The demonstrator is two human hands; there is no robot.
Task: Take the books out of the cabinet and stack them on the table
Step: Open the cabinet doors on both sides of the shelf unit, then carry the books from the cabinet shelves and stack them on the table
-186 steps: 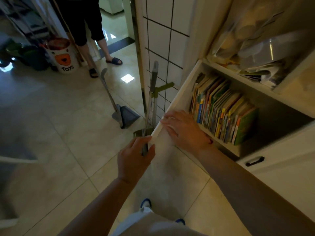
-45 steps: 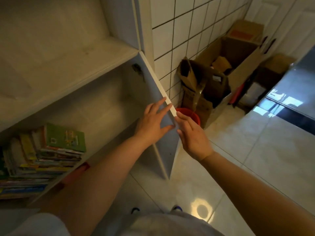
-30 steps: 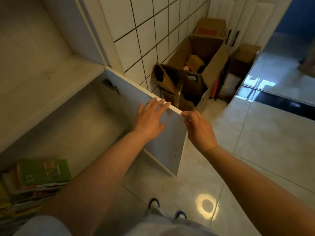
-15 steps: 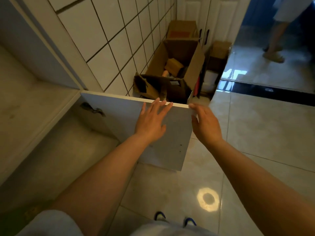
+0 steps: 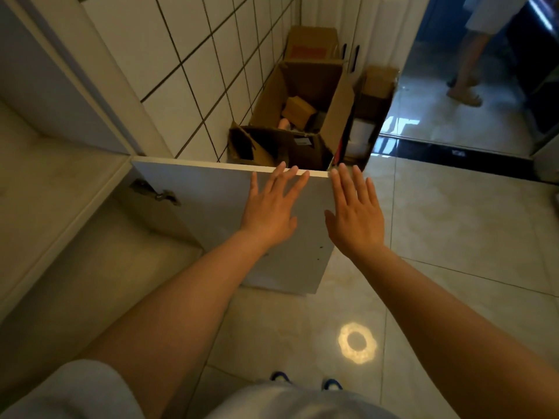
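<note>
The white cabinet door [image 5: 211, 201] stands swung wide open, its inner face toward me. My left hand [image 5: 272, 204] lies flat against that face near the top outer corner, fingers spread. My right hand [image 5: 354, 216] hovers open just past the door's free edge, holding nothing. The cabinet interior [image 5: 90, 267] at the left shows only bare shelf floor. No books and no table are in view.
Open cardboard boxes [image 5: 302, 110] stand against the tiled wall [image 5: 181, 71] right behind the door. Another person's legs [image 5: 469, 74] are at the top right beyond a dark threshold strip [image 5: 453, 152]. Glossy floor tiles [image 5: 453, 237] spread to the right.
The door has swung further open toward the boxes. My right hand has let go of its edge and opened flat. The view turned right, so the books have left the frame.
</note>
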